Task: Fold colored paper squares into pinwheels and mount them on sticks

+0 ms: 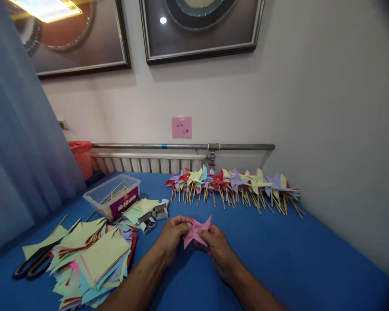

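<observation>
A pink paper pinwheel (pixel 199 228) is held up between both hands, just above the blue table. My left hand (pixel 174 233) pinches its left blade between thumb and fingers. Closed on the opposite side, my right hand (pixel 218 247) has its thumb close to a small shiny pin at the pinwheel's centre. Whether a stick is attached behind the paper is hidden. Left of my left hand stand two small open boxes; the nearer box (pixel 147 222) contains small dark pieces, and the other box (pixel 161 210) sits just behind it.
Finished pinwheels on sticks (pixel 236 181) lie in a row at the back. To the left are stacked coloured paper sheets (pixel 100 255), black-handled scissors (pixel 35 261) and a clear plastic tub (pixel 95 201) with sticks. Behind the blue table (pixel 278 268) runs a metal pipe (pixel 246 147).
</observation>
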`<state>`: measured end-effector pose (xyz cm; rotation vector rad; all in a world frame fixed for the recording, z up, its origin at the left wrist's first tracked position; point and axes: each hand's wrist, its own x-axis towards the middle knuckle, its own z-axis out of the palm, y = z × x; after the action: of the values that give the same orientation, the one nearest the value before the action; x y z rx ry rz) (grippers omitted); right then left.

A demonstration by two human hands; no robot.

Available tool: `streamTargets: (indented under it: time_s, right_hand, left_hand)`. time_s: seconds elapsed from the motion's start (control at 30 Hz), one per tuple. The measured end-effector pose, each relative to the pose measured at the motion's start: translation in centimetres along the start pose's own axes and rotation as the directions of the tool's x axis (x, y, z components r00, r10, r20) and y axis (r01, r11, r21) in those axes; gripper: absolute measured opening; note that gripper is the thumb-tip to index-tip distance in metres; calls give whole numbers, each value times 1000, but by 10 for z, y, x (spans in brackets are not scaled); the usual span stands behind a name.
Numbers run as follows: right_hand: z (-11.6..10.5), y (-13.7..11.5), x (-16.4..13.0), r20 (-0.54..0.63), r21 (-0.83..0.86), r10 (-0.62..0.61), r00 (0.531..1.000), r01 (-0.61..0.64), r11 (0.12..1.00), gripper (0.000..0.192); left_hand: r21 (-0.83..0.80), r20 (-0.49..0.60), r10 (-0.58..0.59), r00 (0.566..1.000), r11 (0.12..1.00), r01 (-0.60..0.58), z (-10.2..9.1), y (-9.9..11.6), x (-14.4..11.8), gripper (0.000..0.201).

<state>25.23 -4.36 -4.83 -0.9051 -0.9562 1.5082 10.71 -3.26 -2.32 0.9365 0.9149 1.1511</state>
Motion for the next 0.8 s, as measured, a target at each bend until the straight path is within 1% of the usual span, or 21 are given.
streamTargets:
  time_s: [0.13, 0.27, 0.33, 0.4, 0.47, 0.53, 0.57, 0.6, 0.67, 0.7, 0.73, 0.77, 0.8]
  right_hand:
    - [2, -8, -3, 13, 62, 13, 1000, -14, 998, 24]
    - [1, -12, -4, 3, 95, 40, 999, -40, 995, 24]
    - [-1, -12, -4, -13, 115, 55, 998, -53, 992, 23]
    - [-3, -12, -3, -36, 155, 81, 996, -74, 985, 24]
    - [-6, -12, -3, -64, 211, 115, 991, -99, 972, 27]
    - [-8, -12, -2, -85, 250, 135, 987, -110, 962, 30]
    - [-9, -11, -1, -98, 256, 128, 987, -99, 961, 30]
    - [-9, -10, 0, -115, 247, 108, 987, -77, 966, 30]
    - [-7, -8, 1, -152, 174, 40, 988, -13, 985, 28]
    - [-6, -6, 2, -162, 122, -1, 987, 21, 992, 26]
    - [-5, -5, 3, -162, 70, -38, 986, 50, 996, 24]
    - [-5, -4, 4, -154, 25, -69, 986, 73, 997, 23]
    - [-4, -3, 4, -141, -4, -87, 986, 88, 996, 23]
  left_hand:
    - [16, -62, 18, 998, 1000, -17, -5, 4, 3, 24]
    - [74, -113, 41, 993, 997, -32, -5, 6, 6, 24]
    - [149, -155, 91, 984, 987, -67, -6, 7, 7, 23]
    - [253, -215, 198, 956, 957, -141, -9, 12, 8, 21]
    - [338, -279, 325, 903, 914, -225, -16, 23, 6, 23]
    - [389, -350, 421, 837, 878, -280, -29, 44, 2, 28]
    - [430, -384, 462, 800, 856, -288, -38, 59, -1, 30]
    - [502, -427, 515, 743, 819, -279, -48, 75, -3, 31]
    - [673, -430, 632, 645, 701, -237, -73, 111, -5, 30]
    - [759, -403, 682, 610, 622, -194, -87, 129, -4, 29]
    - [827, -401, 724, 561, 550, -118, -101, 146, -2, 27]
    - [876, -395, 736, 549, 482, -16, -114, 162, 1, 25]
    - [892, -419, 730, 539, 442, 95, -127, 176, 5, 21]
